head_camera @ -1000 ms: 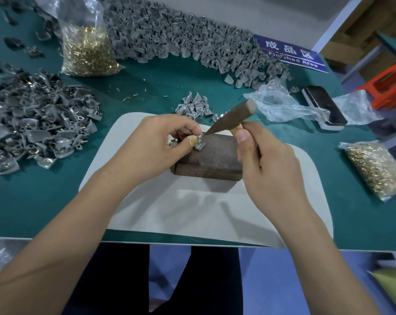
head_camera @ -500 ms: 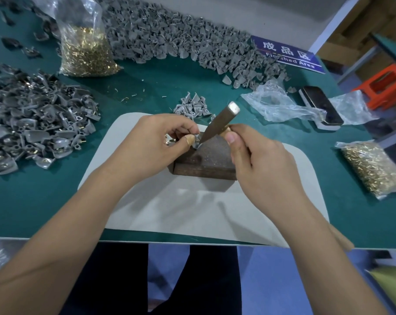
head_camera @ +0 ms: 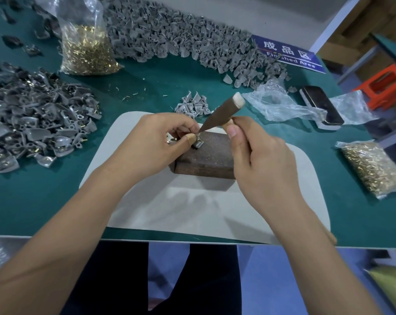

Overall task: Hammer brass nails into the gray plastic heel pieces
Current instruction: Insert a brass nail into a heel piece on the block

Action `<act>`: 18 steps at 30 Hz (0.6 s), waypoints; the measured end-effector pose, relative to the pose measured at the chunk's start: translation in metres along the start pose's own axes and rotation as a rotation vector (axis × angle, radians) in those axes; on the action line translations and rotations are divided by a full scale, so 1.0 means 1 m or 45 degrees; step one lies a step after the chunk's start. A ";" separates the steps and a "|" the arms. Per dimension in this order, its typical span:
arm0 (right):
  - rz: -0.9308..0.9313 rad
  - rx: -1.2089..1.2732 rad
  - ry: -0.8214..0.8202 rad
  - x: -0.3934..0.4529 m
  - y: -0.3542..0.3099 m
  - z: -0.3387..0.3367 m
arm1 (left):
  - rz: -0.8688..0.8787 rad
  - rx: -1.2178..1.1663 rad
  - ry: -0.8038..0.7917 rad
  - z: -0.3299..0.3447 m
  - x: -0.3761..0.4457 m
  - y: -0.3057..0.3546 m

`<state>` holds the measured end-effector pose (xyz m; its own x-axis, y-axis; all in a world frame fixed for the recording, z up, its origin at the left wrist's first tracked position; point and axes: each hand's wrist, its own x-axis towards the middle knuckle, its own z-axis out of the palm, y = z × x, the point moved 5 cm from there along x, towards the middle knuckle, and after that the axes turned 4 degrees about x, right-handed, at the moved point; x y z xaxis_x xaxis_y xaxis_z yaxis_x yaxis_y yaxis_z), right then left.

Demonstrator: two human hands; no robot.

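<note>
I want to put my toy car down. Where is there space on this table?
Bare spots: the near part of the pale grey mat, below the brown block, and the green tabletop at the near left. It is crowded farther back, with grey heel piece piles and a bag of brass nails.

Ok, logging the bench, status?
Left hand pinching heel piece on block. Right hand gripping hammer, narrow end near piece. Nothing blocking.

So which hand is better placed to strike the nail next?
The right hand: it already grips the hammer, whose narrow end sits at the heel piece on the block. The left hand pinches that piece steady.
</note>
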<state>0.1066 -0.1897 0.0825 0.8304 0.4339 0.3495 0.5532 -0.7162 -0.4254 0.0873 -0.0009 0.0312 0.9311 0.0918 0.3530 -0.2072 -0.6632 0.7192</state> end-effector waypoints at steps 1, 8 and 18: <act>0.002 0.000 -0.001 -0.002 0.000 0.001 | 0.000 0.001 0.002 0.000 0.000 0.000; -0.016 -0.028 0.038 -0.006 -0.002 0.001 | 0.038 0.008 0.037 -0.001 -0.001 -0.001; -0.021 -0.089 -0.124 -0.003 -0.004 0.003 | 0.027 -0.025 0.019 0.000 -0.002 -0.001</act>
<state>0.1028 -0.1868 0.0809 0.8254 0.4946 0.2721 0.5640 -0.7432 -0.3600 0.0860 -0.0007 0.0304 0.9219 0.0889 0.3771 -0.2331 -0.6504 0.7230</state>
